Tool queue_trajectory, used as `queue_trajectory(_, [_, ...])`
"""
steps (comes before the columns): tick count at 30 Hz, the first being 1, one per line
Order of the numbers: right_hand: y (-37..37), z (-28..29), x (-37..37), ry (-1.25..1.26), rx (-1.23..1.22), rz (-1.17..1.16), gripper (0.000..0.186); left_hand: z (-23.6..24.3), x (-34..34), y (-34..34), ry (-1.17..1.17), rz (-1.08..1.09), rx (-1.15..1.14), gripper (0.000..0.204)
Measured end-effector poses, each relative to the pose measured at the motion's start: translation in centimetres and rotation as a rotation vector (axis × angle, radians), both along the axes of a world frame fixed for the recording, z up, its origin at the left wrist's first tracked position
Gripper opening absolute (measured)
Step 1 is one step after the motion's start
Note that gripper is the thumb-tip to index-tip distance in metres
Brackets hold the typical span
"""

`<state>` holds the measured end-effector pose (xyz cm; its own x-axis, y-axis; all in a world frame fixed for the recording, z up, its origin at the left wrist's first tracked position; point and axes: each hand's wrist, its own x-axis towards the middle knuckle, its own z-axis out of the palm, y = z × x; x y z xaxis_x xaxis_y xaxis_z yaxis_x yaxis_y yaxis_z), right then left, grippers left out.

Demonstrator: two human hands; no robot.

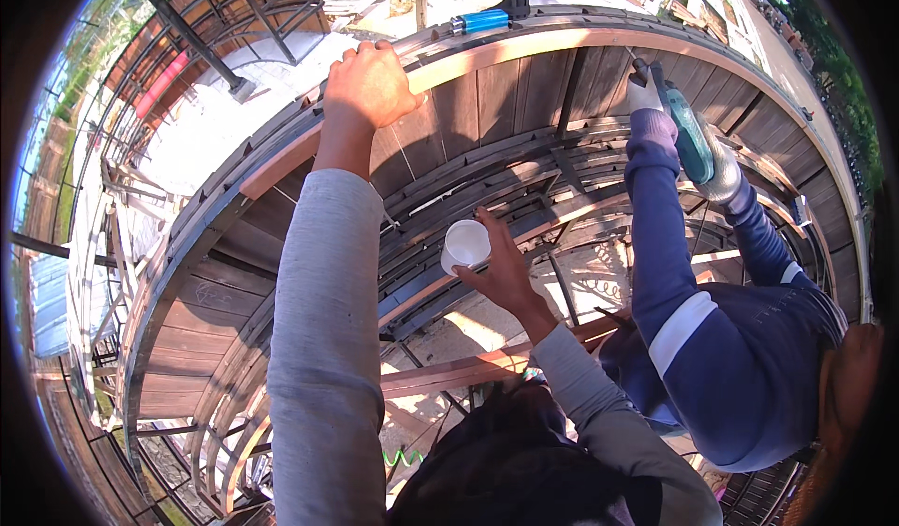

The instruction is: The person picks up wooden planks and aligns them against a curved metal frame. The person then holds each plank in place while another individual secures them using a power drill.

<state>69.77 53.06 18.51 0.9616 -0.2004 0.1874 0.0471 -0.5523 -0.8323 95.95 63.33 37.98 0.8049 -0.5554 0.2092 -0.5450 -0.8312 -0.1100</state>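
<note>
My left hand (370,86) is closed over the top edge of a curved slatted structure, its fingers wrapped round a reddish-brown wooden rail (543,43). Lower down, near the middle of the view, my right hand (503,268) grips a small white cup (466,242) between thumb and fingers. The cup's mouth faces up toward me; little can be made out inside it. Behind the cup run dark curved metal bars (524,168), and dark wooden slats (496,100) line the structure's inner wall.
To my right, a co-worker in a navy top (721,367) and pale gloves holds a green power tool (691,137) against the rail's inner side. A blue cylindrical object (482,22) rests on the top edge. Farther left stand a dark post (178,25) and another curved frame.
</note>
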Motion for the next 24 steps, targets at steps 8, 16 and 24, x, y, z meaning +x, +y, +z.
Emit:
queue_trajectory(8, [2.7, -4.4, -3.2, -0.24, -0.047, 0.158, 0.098, -0.6, 0.4, 0.5, -0.028, -0.027, 0.0, 0.076])
queue_trajectory(16, [4.1, -5.4, -0.5, -0.281, 0.015, 0.157, 0.1, -0.1, 0.3, 0.1, -0.002, 0.03, 0.011, 0.079])
queue_trajectory(24, [4.6, -6.2, 8.8, -0.293, 0.095, 0.048, 0.101, -0.2, 0.2, -0.1, -0.016, 0.027, 0.016, 0.084])
